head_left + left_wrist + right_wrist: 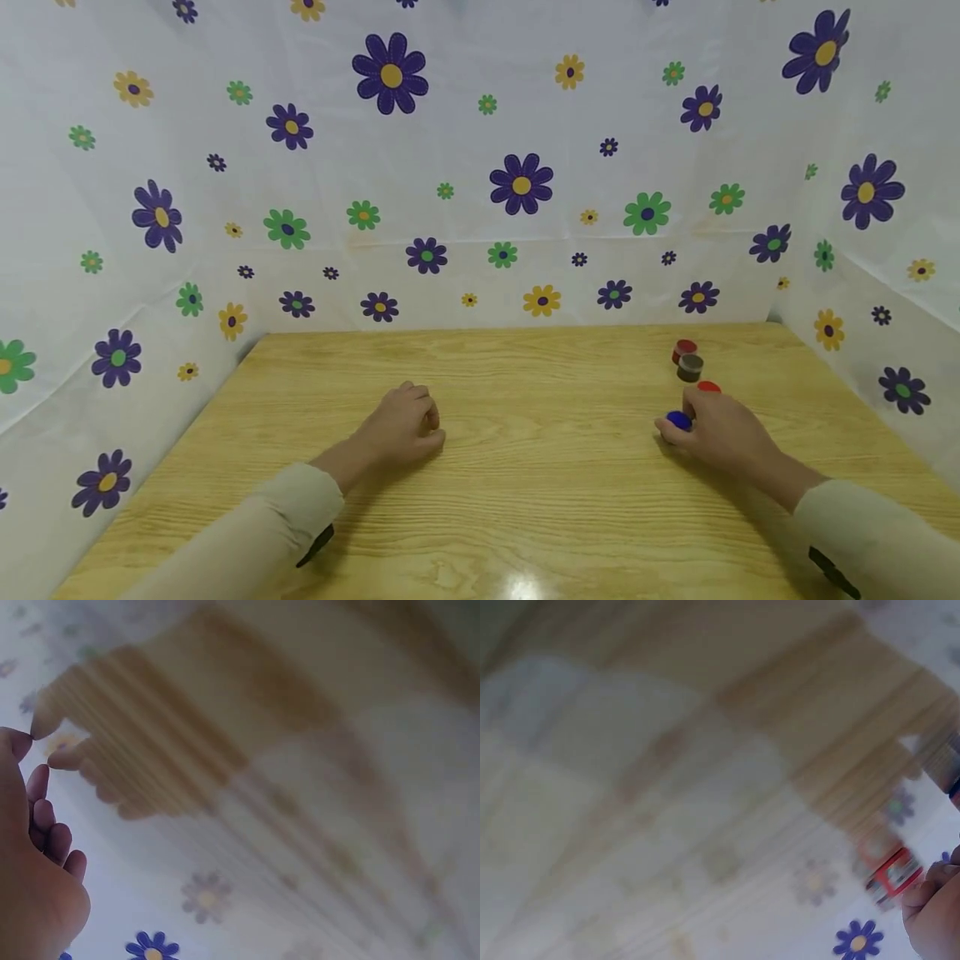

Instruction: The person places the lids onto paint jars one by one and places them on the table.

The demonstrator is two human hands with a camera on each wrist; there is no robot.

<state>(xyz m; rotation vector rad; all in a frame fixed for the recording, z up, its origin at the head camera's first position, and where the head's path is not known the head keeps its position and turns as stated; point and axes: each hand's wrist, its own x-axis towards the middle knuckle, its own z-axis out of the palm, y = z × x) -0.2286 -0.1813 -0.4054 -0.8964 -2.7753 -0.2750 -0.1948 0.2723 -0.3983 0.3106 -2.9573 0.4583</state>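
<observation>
In the head view my right hand (723, 429) is low over the right side of the wooden table, thumb and fingers pinching a small round pot with a blue lid (678, 420). Right behind its knuckles a red-lidded pot (708, 387) shows only in part. That same hand (939, 911) enters the right wrist view at the lower right, beside a labelled red-edged pot (898, 872). My left hand (401, 423) rests on the tabletop left of centre with fingers loosely curled and nothing in them. The left wrist view has this hand (37, 877) along its left edge.
Farther back on the right stand a dark red pot (684, 348) and, just in front of it, a dark pot (690, 368). The glossy wooden table (525, 500) meets a white flowered cloth (465, 150) at the back and both sides.
</observation>
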